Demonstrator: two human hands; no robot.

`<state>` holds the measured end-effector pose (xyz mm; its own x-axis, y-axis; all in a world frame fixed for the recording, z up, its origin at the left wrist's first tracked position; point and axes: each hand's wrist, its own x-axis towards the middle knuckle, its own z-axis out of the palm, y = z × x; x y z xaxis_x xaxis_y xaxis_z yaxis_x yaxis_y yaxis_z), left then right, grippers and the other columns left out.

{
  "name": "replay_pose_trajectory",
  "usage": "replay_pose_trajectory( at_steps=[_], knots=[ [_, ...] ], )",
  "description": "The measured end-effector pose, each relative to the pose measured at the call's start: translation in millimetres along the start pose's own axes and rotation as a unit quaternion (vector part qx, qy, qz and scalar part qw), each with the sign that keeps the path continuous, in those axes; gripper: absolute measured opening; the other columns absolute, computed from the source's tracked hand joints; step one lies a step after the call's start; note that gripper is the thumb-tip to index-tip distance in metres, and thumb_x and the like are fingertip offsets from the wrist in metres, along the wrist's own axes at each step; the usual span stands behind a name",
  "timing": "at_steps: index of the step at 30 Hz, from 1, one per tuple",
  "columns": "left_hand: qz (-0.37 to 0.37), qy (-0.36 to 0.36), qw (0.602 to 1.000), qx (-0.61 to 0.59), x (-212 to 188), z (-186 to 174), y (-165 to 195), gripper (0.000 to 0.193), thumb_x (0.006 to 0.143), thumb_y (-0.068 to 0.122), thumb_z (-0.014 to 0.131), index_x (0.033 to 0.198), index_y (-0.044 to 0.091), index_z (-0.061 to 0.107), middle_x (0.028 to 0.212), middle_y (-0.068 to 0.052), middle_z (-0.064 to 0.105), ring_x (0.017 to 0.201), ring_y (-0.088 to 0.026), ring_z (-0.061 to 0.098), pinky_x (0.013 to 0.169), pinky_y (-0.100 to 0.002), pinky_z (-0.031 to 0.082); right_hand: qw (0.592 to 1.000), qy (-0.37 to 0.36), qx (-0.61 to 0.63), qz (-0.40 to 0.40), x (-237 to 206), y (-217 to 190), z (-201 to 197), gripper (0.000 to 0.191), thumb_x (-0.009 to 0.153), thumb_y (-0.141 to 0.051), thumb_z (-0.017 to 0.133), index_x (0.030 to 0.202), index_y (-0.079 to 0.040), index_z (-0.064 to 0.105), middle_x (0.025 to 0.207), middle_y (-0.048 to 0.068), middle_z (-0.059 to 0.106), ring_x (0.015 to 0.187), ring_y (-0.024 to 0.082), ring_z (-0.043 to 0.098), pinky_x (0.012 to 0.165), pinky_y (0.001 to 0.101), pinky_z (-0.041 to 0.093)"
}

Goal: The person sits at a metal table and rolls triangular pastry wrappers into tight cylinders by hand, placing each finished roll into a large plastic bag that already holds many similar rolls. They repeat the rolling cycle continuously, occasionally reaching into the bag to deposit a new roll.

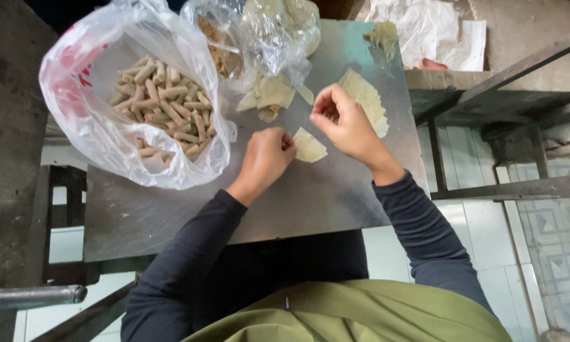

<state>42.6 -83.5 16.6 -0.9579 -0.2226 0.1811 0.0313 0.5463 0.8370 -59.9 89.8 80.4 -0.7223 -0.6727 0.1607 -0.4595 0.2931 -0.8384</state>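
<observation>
A thin pale wrapper sheet [310, 147] lies on the metal table [310, 202] between my hands. My left hand [266, 158] rests on the table with its fingers curled, touching the wrapper's left edge. My right hand [345, 123] hovers just right of and above the wrapper, fingertips pinched together; whether it holds anything is unclear. A stack of wrapper sheets [367, 101] lies behind my right hand. A clear plastic bag [101, 126] at the left holds several small rolled pieces [164, 107].
A second clear bag [259, 38] with brown filling stands at the table's far side, loose wrapper scraps [269, 98] below it. White plastic sheeting [430, 28] lies at the top right. Metal frame bars [506, 187] and tiled floor are to the right.
</observation>
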Motion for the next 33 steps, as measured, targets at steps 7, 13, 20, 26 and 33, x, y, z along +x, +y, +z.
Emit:
replay_pose_trajectory(
  at_steps=[7,13,20,26,33],
  knots=[
    [0.034,0.03,0.999,0.014,-13,3,12,0.016,0.083,0.016,0.076,0.085,0.003,0.067,0.08,-0.016,0.072,0.077,-0.037,0.071,0.067,-0.046,0.055,0.973,0.078,-0.145,-0.164,100,-5,57,0.036,0.09,-0.014,0.081,0.12,-0.009,0.061,0.102,0.012,0.068,0.081,0.027,0.069,0.071,0.0368,0.055],
    [0.032,0.045,0.997,0.051,-19,5,18,0.018,0.082,0.015,0.076,0.093,0.003,0.068,0.084,-0.015,0.072,0.076,-0.039,0.069,0.064,-0.048,0.053,0.926,0.024,-0.305,-0.22,162,9,101,0.036,0.092,0.0,0.066,0.126,-0.013,0.066,0.1,0.012,0.07,0.094,0.034,0.07,0.079,0.0431,0.055],
    [-0.021,0.014,0.998,0.06,-23,-3,18,0.017,0.081,0.013,0.075,0.095,0.005,0.072,0.084,-0.013,0.073,0.076,-0.035,0.072,0.066,-0.044,0.056,0.951,0.051,-0.121,-0.281,180,15,109,0.018,0.098,-0.016,0.069,0.112,-0.007,0.075,0.098,0.01,0.071,0.081,0.026,0.069,0.073,0.0378,0.055],
    [0.004,0.023,0.998,0.063,-24,-5,24,0.011,0.081,0.006,0.073,0.092,0.005,0.073,0.087,-0.013,0.072,0.076,-0.036,0.071,0.066,-0.044,0.056,0.973,0.14,0.005,-0.185,200,3,130,0.019,0.098,-0.015,0.065,0.11,-0.007,0.078,0.085,0.007,0.069,0.066,0.017,0.061,0.062,0.0313,0.049],
    [0.045,0.043,0.998,0.002,-25,-8,26,0.013,0.083,0.003,0.073,0.096,0.004,0.07,0.09,-0.012,0.073,0.078,-0.033,0.072,0.067,-0.04,0.057,0.979,0.162,0.079,-0.092,200,6,134,0.023,0.1,-0.018,0.058,0.099,-0.003,0.076,0.07,0.003,0.072,0.06,0.008,0.065,0.055,0.026,0.05]
  ],
)
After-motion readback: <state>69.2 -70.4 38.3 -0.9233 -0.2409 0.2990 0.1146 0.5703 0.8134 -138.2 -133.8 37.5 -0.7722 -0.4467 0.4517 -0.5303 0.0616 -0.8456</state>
